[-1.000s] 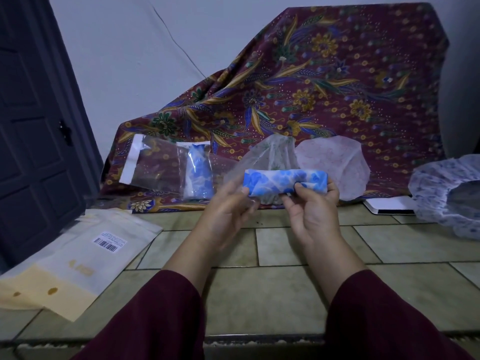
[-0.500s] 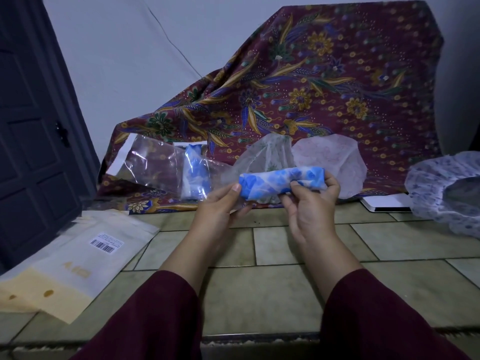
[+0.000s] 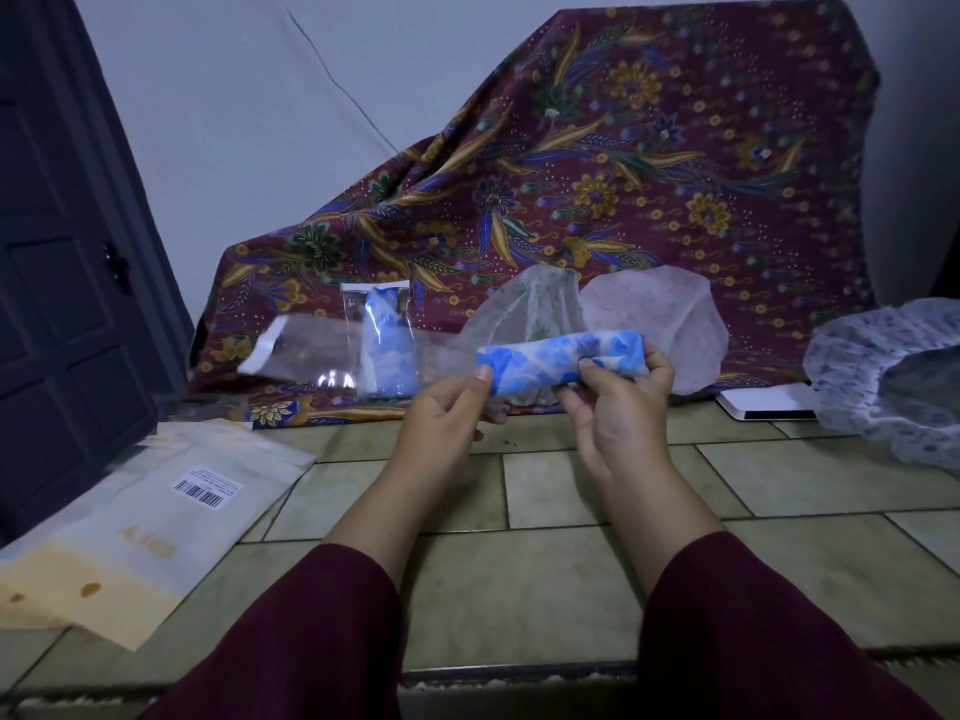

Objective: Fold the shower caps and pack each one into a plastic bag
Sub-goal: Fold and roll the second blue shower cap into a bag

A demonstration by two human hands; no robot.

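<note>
A blue-and-white flowered shower cap [image 3: 550, 362], folded into a narrow roll, lies level between my hands. My right hand [image 3: 621, 407] pinches its right half. My left hand [image 3: 449, 415] grips the mouth of a clear plastic bag [image 3: 317, 356] that stretches out to the left, and the roll's left end meets that mouth. Behind the bag stands a packed blue cap in its own clear bag [image 3: 387, 345]. Two unfolded pale caps [image 3: 654, 324] lean against the batik cloth, and a blue-dotted white cap [image 3: 883, 376] lies at the right.
A maroon batik cloth [image 3: 623, 174] drapes over something at the back. Flat paper packets with a barcode label [image 3: 156, 517] lie on the tiled floor at the left. A dark door [image 3: 57, 252] stands at far left, and a white flat object [image 3: 769, 400] sits under the right cap.
The clear bag has swung from upright-slanted to nearly level, pointing left. The roll's left end has come to the bag's mouth, and my left hand has shifted from the roll to the bag.
</note>
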